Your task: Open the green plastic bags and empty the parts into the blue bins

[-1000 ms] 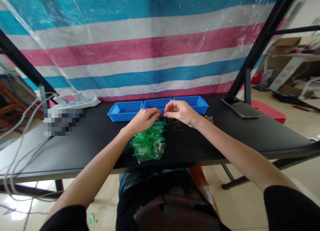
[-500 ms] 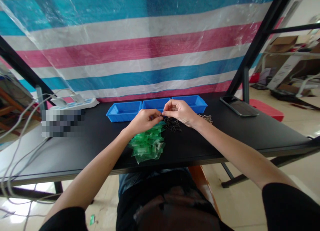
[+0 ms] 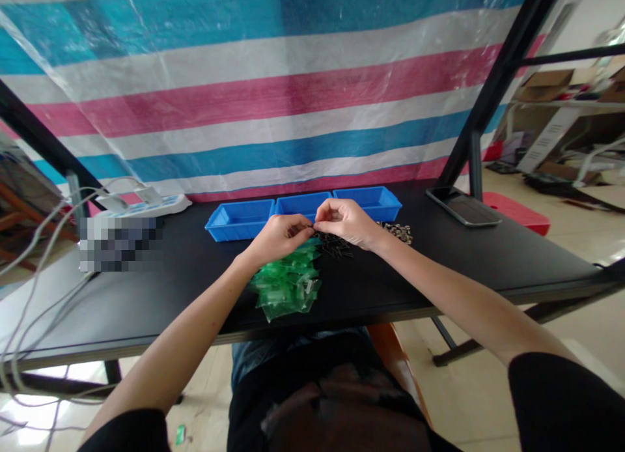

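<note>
My left hand (image 3: 286, 234) is closed in a pinch above the far end of a heap of green clear plastic bags (image 3: 288, 284). Fingertip to fingertip with it, my right hand (image 3: 344, 223) pinches too. Whatever sits between the fingers is too small to name. Under and beside the right hand lies a pile of dark, thin screw-like pieces (image 3: 336, 247), partly covered by that hand. Small metallic pieces (image 3: 399, 233) lie heaped beyond my right wrist.
Three blue trays stand in a row at the back: a left tray (image 3: 239, 229), a middle tray (image 3: 303, 204) and a right tray (image 3: 374, 203). A phone (image 3: 463, 208) lies at the right. A power strip (image 3: 161, 206) with plugs and cables occupies the left back.
My right hand has moved slightly left and down, so its fingertips now meet those of my left hand. The view has shifted a little.
</note>
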### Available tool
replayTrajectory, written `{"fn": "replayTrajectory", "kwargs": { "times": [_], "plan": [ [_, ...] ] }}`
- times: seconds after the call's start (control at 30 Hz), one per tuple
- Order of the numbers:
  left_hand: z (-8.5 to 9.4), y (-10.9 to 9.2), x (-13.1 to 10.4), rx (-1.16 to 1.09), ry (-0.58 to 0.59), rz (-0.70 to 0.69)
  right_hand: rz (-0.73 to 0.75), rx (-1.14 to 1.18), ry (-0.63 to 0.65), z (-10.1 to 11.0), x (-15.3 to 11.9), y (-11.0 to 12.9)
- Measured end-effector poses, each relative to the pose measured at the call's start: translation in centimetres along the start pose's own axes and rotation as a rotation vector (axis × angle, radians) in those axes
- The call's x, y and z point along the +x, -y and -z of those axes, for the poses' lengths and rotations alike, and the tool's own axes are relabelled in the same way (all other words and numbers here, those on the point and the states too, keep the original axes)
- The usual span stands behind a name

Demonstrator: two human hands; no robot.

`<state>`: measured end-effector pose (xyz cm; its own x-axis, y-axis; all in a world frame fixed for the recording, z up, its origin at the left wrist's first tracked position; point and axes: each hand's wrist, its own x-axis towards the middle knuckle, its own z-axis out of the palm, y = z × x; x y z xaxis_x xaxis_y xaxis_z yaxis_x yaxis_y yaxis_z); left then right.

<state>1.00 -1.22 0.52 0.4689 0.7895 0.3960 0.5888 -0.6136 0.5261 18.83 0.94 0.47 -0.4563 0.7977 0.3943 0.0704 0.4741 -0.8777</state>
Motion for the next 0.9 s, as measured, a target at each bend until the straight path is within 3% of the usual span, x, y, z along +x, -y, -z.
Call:
{"fn": "replayTrajectory", "kwargs": {
  "times": [0.4, 0.9],
  "plan": [
    [0.76, 0.73, -0.01, 0.075, -0.086, -0.016, 0.05, -0.138, -0.022, -0.02, 0.03, -0.63],
    [0.54, 0.88, 0.04, 0.202, -0.017, -0.058, 0.065, -0.397, -0.027, -0.07, -0.09, -0.28]
  ]
}}
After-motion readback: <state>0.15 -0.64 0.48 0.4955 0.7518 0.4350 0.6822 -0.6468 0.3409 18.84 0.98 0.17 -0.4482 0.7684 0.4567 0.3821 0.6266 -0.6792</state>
